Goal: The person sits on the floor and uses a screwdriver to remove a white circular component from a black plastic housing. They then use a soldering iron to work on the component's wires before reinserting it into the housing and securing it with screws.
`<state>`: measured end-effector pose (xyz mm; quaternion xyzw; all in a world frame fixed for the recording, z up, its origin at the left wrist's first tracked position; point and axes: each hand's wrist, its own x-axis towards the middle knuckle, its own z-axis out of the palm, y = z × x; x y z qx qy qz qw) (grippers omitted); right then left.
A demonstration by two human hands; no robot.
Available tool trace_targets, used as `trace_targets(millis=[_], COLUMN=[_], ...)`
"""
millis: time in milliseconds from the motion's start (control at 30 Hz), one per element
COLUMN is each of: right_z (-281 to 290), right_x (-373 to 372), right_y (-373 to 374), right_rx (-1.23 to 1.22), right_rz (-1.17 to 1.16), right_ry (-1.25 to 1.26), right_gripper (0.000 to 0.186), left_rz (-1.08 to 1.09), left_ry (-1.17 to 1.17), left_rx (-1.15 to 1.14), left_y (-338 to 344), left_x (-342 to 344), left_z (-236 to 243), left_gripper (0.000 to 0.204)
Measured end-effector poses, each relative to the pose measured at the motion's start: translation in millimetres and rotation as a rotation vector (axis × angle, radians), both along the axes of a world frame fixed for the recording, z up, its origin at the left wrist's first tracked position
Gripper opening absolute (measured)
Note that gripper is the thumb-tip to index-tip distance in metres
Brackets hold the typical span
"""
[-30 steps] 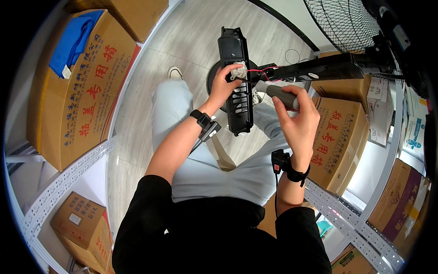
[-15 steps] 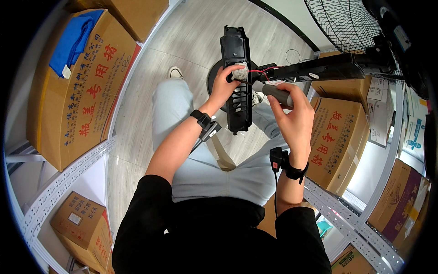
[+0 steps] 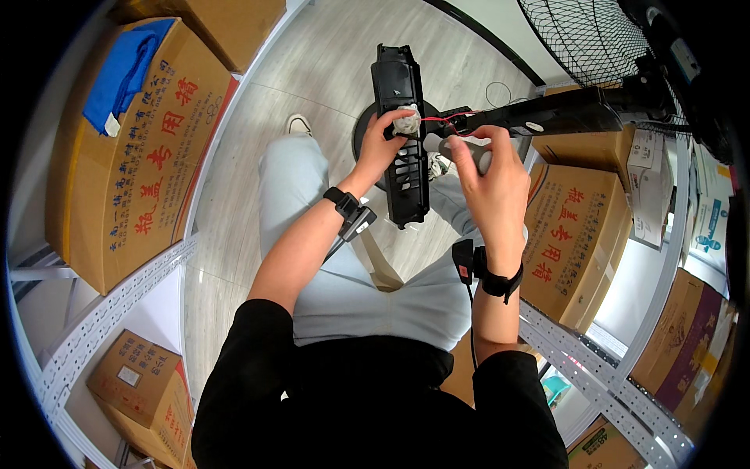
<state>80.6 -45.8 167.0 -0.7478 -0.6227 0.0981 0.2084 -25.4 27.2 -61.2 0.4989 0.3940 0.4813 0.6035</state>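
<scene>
1. The left hand (image 3: 381, 144) had its fingertips and thumb closed in a pinch at a clear-white round part (image 3: 408, 122) on a long black slatted housing (image 3: 406, 205).
2. The right hand (image 3: 501, 191) gripped a grey-handled tool (image 3: 434, 144) between thumb and fingers, pointing it left toward that part.
3. The housing stood lengthwise ahead of the person's knees, above a round black base (image 3: 362, 134); red wires (image 3: 447, 119) ran from the part toward a black fan post (image 3: 551, 115) on the right.
4. Compared with half a second earlier, the right hand and tool had shifted up and left, while the left hand barely moved.
5. The shaft, visible then, was now hard to make out, so the tool was probably nearer the part; contact could not be told.
</scene>
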Motion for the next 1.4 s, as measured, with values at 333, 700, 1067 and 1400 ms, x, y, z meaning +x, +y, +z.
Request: trace_targets(millis=[333, 700, 1067, 1400], right_z=[-4, -4, -2, -11], right_x=[3, 2, 1, 2], right_y=[0, -1, -2, -1], right_rx=[-0.044, 0.048, -0.027, 0.257], right_rz=[0.02, 0.067, 0.069, 0.233], right_ry=[-0.011, -0.075, 0.07, 0.078], right_gripper=[0.049, 0.027, 0.03, 0.032], left_rz=[-0.009, 0.05, 0.018, 0.03], left_ry=[-0.011, 0.018, 0.038, 0.025], left_rx=[-0.052, -0.003, 0.001, 0.015], left_y=[-1, 1, 0, 1], left_x=[0, 3, 1, 1], left_z=[2, 0, 0, -1], left_gripper=[0.054, 0.05, 0.054, 0.056])
